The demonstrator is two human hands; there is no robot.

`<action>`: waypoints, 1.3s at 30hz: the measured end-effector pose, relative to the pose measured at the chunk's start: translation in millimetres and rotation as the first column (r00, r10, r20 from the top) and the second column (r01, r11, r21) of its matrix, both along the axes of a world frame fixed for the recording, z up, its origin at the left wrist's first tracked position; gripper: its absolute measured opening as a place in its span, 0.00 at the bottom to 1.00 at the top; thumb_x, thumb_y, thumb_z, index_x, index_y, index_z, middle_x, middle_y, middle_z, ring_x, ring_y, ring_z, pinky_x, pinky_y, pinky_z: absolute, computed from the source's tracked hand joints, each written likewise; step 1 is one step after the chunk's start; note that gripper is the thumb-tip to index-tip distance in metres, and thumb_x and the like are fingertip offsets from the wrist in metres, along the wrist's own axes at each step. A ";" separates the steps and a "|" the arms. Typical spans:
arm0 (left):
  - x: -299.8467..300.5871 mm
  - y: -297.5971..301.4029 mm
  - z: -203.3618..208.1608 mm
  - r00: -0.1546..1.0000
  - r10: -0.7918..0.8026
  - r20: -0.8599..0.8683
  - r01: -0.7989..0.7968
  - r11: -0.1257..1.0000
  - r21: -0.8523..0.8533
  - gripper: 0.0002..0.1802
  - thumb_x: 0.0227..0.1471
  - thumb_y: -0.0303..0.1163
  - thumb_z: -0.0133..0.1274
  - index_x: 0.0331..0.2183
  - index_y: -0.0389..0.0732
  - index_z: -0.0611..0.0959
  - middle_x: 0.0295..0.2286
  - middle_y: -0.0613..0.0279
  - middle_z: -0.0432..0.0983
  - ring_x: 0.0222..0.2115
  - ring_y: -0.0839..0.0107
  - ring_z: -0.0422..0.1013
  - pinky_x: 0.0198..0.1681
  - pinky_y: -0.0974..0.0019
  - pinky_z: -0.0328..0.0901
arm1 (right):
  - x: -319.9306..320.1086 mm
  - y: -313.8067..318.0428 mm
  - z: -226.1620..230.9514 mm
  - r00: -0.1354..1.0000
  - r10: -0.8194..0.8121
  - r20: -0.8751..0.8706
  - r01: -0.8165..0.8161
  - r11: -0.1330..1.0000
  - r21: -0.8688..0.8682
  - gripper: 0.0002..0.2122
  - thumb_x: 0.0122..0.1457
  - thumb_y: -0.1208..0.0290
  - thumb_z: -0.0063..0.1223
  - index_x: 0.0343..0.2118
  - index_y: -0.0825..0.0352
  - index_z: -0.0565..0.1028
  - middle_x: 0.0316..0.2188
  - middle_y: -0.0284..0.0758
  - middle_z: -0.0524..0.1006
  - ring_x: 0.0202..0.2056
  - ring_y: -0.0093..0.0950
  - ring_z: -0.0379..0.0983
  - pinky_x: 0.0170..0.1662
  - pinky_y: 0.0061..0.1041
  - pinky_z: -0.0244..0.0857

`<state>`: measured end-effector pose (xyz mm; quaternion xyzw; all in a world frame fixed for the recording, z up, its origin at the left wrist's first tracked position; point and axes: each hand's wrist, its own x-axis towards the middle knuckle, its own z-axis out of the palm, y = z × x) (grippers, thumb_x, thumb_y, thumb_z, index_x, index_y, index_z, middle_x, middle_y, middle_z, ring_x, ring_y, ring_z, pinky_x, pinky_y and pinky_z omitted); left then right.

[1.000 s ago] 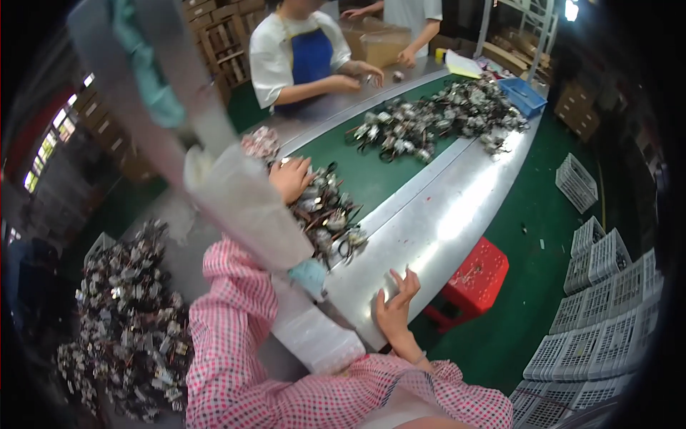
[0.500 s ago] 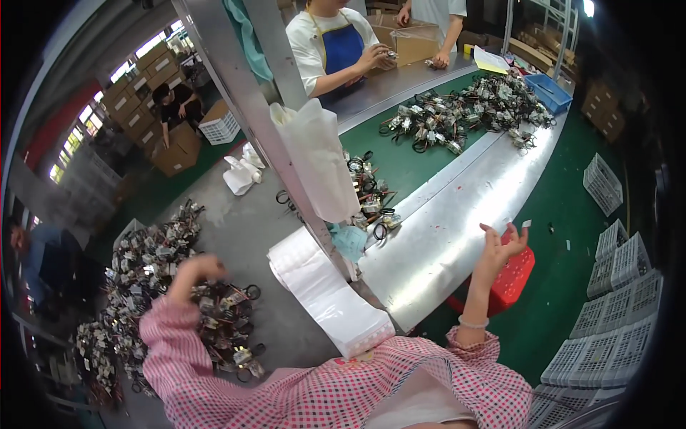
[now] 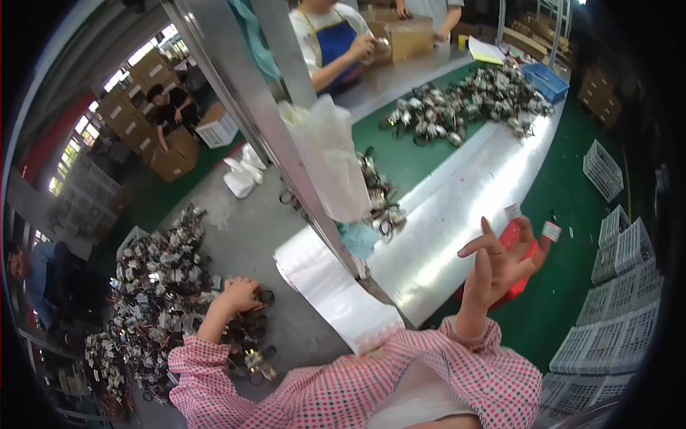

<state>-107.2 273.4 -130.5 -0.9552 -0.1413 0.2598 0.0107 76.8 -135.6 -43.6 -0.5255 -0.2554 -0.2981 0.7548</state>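
My left hand (image 3: 241,294) is over the right edge of a big pile of small wired parts (image 3: 161,268) with black cables. Its fingers are curled down and closed around a wired part (image 3: 265,298), mostly hidden under the fingertips. Off to the right my right hand (image 3: 496,268) is raised palm up beside the metal table edge, its fingers spread. Small white labels with red print, one label (image 3: 512,211) and another label (image 3: 551,231), cling to two of its fingertips.
A white strip of label backing (image 3: 336,293) runs from its roll toward my chest. A steel post (image 3: 243,114) carries a plastic bag (image 3: 329,161). More wired parts (image 3: 471,107) lie on the green belt. Behind my right hand stands a red basket (image 3: 513,286); co-workers are across the table.
My left hand has moved right and nearer to me, onto the parts at the pile's edge. My right hand has turned and spread; two labels now show on its fingertips instead of one.
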 end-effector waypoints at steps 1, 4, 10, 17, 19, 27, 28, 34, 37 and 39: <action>2.3 -3.4 -1.8 1.000 -0.012 -0.017 0.012 1.000 -0.001 0.23 0.37 0.47 0.57 0.36 0.46 0.76 0.38 0.59 0.72 0.44 0.59 0.62 0.47 0.48 0.52 | -2.9 0.3 8.4 0.991 -0.012 0.132 0.007 0.999 0.039 0.38 0.47 0.86 0.42 0.58 0.59 0.36 0.51 0.43 0.53 0.25 0.30 0.72 0.52 0.45 0.58; 5.4 -15.7 -2.3 0.996 -0.048 -0.076 0.055 0.994 0.092 0.23 0.38 0.47 0.57 0.36 0.46 0.76 0.38 0.60 0.72 0.44 0.58 0.62 0.47 0.45 0.52 | 3.8 7.8 21.4 0.964 -0.057 0.261 0.055 0.998 0.017 0.40 0.47 0.85 0.42 0.59 0.58 0.34 0.52 0.45 0.53 0.22 0.27 0.71 0.54 0.44 0.56; -7.8 -27.8 12.7 0.996 -0.055 0.070 0.050 0.996 0.074 0.21 0.41 0.43 0.55 0.37 0.41 0.75 0.36 0.53 0.71 0.42 0.57 0.64 0.46 0.48 0.54 | -10.6 8.4 32.5 0.878 0.245 0.411 -0.338 0.926 0.169 0.48 0.39 0.88 0.41 0.59 0.51 0.28 0.53 0.47 0.50 0.21 0.31 0.71 0.49 0.43 0.61; -13.6 -62.8 88.9 0.605 0.619 0.500 -0.175 0.716 -0.676 0.13 0.46 0.23 0.50 0.37 0.34 0.71 0.30 0.59 0.70 0.27 0.75 0.66 0.30 0.72 0.63 | -17.4 37.2 18.5 0.820 0.515 0.249 -0.540 0.840 0.043 0.48 0.40 0.92 0.43 0.58 0.55 0.25 0.47 0.49 0.53 0.25 0.33 0.72 0.45 0.44 0.63; -17.1 -68.7 92.8 0.327 0.731 0.599 0.257 0.542 -0.800 0.13 0.51 0.23 0.45 0.41 0.36 0.68 0.32 0.63 0.67 0.27 0.77 0.68 0.29 0.73 0.65 | -24.4 44.4 19.4 0.798 0.558 0.229 -0.580 0.814 0.038 0.48 0.39 0.92 0.43 0.58 0.56 0.26 0.47 0.50 0.53 0.26 0.36 0.72 0.45 0.42 0.64; 27.1 -164.7 150.6 0.109 0.707 0.699 0.793 0.362 -0.490 0.24 0.53 0.45 0.45 0.44 0.38 0.64 0.37 0.55 0.63 0.37 0.57 0.68 0.41 0.60 0.66 | -54.2 74.4 46.7 0.844 0.437 0.311 -0.297 0.863 -0.409 0.36 0.40 0.76 0.57 0.54 0.65 0.53 0.43 0.43 0.65 0.40 0.37 0.65 0.39 0.29 0.62; 34.1 -170.3 144.3 0.097 0.678 0.729 0.810 0.372 -0.453 0.23 0.52 0.44 0.47 0.43 0.39 0.65 0.37 0.54 0.63 0.34 0.61 0.68 0.40 0.62 0.66 | -54.4 72.1 43.8 0.891 0.347 0.293 -0.168 0.851 -0.499 0.30 0.40 0.71 0.60 0.49 0.69 0.62 0.43 0.42 0.66 0.42 0.37 0.63 0.39 0.29 0.59; 43.1 -230.5 116.0 0.164 0.881 0.445 0.868 0.085 -0.488 0.20 0.43 0.33 0.57 0.38 0.45 0.67 0.37 0.54 0.63 0.32 0.63 0.68 0.32 0.64 0.70 | -68.7 82.2 16.3 0.764 0.606 0.222 -0.617 0.787 -0.024 0.49 0.40 0.91 0.52 0.57 0.56 0.28 0.50 0.50 0.47 0.36 0.40 0.68 0.36 0.33 0.66; 47.0 -238.3 90.4 0.195 0.768 0.609 0.786 0.249 -0.566 0.19 0.46 0.31 0.56 0.38 0.39 0.65 0.40 0.50 0.62 0.36 0.62 0.68 0.37 0.65 0.68 | -57.3 60.0 16.3 0.852 0.478 0.213 -0.481 0.876 -0.039 0.49 0.40 0.92 0.49 0.57 0.56 0.29 0.50 0.48 0.48 0.31 0.35 0.67 0.36 0.34 0.66; 46.8 -242.0 83.5 0.313 0.720 0.619 0.755 0.207 -0.622 0.21 0.45 0.25 0.55 0.40 0.37 0.64 0.42 0.49 0.61 0.39 0.63 0.66 0.39 0.68 0.66 | -48.9 60.1 7.6 0.868 0.399 0.296 -0.433 0.899 0.059 0.47 0.40 0.92 0.48 0.57 0.57 0.30 0.49 0.47 0.50 0.29 0.31 0.65 0.35 0.33 0.66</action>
